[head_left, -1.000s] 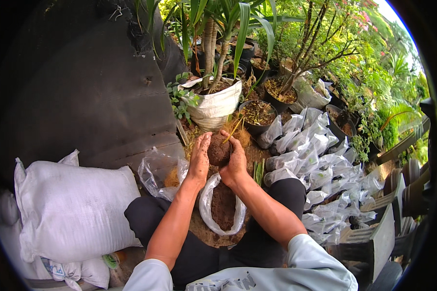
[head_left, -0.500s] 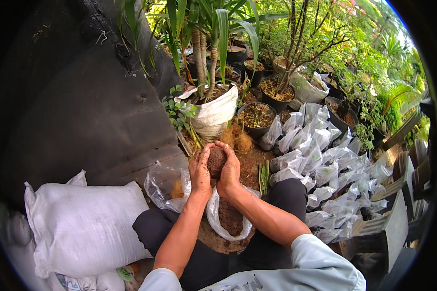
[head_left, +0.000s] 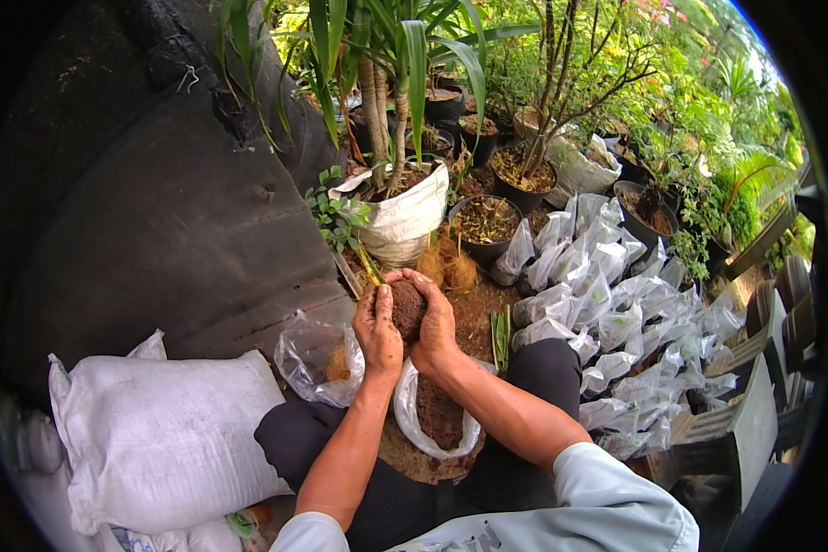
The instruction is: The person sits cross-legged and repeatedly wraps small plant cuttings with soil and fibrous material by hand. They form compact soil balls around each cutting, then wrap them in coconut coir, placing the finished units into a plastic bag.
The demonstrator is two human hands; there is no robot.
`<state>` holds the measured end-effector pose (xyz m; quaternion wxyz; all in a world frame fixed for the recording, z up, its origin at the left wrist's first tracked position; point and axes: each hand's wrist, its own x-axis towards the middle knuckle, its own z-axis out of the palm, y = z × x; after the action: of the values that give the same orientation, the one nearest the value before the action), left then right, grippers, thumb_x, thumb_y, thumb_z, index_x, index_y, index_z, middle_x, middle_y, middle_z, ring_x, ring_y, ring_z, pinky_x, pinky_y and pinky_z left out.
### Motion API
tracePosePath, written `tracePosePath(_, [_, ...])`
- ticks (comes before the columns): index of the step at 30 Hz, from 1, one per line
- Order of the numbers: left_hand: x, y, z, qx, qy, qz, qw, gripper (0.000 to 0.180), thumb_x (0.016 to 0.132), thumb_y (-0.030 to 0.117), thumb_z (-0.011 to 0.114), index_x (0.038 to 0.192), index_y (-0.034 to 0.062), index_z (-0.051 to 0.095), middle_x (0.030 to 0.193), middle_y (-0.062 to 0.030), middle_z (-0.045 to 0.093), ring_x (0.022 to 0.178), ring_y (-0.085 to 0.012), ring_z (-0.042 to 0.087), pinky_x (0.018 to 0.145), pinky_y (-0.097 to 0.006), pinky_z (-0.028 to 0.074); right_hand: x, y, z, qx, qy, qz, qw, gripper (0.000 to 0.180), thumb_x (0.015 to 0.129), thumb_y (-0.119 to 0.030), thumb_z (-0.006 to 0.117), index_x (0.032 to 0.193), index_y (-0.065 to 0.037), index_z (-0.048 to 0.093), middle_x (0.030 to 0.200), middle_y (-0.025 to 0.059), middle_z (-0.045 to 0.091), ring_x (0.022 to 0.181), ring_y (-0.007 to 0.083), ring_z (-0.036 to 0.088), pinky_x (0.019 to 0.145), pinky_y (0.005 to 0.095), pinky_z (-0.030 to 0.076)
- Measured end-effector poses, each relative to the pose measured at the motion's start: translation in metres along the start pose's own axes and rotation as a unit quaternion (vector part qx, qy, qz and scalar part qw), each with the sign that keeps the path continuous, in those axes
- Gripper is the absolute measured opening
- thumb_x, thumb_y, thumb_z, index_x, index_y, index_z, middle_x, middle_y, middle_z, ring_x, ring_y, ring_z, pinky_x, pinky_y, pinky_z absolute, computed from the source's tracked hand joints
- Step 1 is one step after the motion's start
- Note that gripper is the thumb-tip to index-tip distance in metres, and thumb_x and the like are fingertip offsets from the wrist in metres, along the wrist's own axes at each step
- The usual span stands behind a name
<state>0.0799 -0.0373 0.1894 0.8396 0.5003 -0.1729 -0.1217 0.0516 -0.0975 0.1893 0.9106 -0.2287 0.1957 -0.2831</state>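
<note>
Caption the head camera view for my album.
Left hand and right hand cup a ball of soil near an open plastic bag of soil.

the brown ground [head_left: 477, 322] carries an open bag of soil [head_left: 408, 407], crowded clear plastic bags [head_left: 616, 313], black pots [head_left: 488, 247], a white planter sack [head_left: 405, 225] and fibrous brown balls [head_left: 461, 273].

grey shirt print [head_left: 465, 536], bluish sack marks [head_left: 131, 539], neither legible
</note>
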Motion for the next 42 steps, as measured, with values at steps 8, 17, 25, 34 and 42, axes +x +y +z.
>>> tracePosePath(8, [-0.003, -0.009, -0.007, 0.067, -0.026, 0.069, 0.995, 0.025, 0.105, 0.015, 0.050, 0.106, -0.0047, 0.066, 0.110, -0.0112, 0.068, 0.107, -0.0198, 0.062, 0.098, -0.034, 0.046, -0.003, 0.002, -0.005, 0.016, -0.007, -0.045, 0.999, 0.027, 0.096, -0.015, 0.057, 0.115, 0.002, 0.063, 0.108, 0.0096, 0.067, 0.097, 0.0182, 0.063, 0.092, 0.0316, 0.050])
tracePosePath(17, [0.004, -0.004, -0.006, -0.022, -0.029, -0.003, 0.999, 0.017, 0.101, 0.011, 0.059, 0.108, -0.0015, 0.068, 0.110, -0.0071, 0.068, 0.104, -0.0148, 0.061, 0.094, -0.030, 0.048, 0.007, 0.005, -0.011, 0.027, -0.008, 0.001, 1.000, 0.024, 0.094, -0.017, 0.057, 0.111, -0.001, 0.065, 0.107, 0.0081, 0.068, 0.099, 0.0183, 0.064, 0.091, 0.0324, 0.051])
tracePosePath(25, [-0.001, -0.010, 0.003, -0.075, 0.036, -0.053, 0.995, 0.027, 0.099, 0.016, 0.058, 0.120, 0.0010, 0.062, 0.118, -0.0073, 0.063, 0.108, -0.0172, 0.061, 0.096, -0.031, 0.048, 0.012, 0.006, -0.017, -0.056, 0.004, -0.071, 0.996, 0.022, 0.095, -0.013, 0.058, 0.110, 0.000, 0.068, 0.109, 0.0099, 0.069, 0.099, 0.0176, 0.064, 0.092, 0.0319, 0.050])
tracePosePath(34, [0.008, -0.011, -0.019, -0.205, 0.057, -0.182, 0.960, 0.037, 0.105, 0.033, 0.041, 0.115, 0.0058, 0.064, 0.105, -0.0074, 0.066, 0.094, -0.0189, 0.064, 0.084, -0.032, 0.053, -0.007, 0.010, -0.012, -0.467, -0.118, -0.376, 0.791, 0.022, 0.096, -0.013, 0.058, 0.106, 0.003, 0.069, 0.118, 0.0183, 0.067, 0.119, 0.0323, 0.059, 0.104, 0.0428, 0.043])
tracePosePath(42, [0.009, 0.022, -0.027, -0.151, 0.036, -0.253, 0.955, 0.037, 0.106, 0.034, 0.041, 0.114, 0.0064, 0.064, 0.109, -0.0080, 0.068, 0.096, -0.0196, 0.067, 0.083, -0.036, 0.055, -0.005, -0.005, -0.006, -0.464, -0.175, -0.386, 0.778, 0.024, 0.096, -0.013, 0.056, 0.112, 0.002, 0.067, 0.111, 0.0189, 0.067, 0.112, 0.0331, 0.060, 0.099, 0.0418, 0.045])
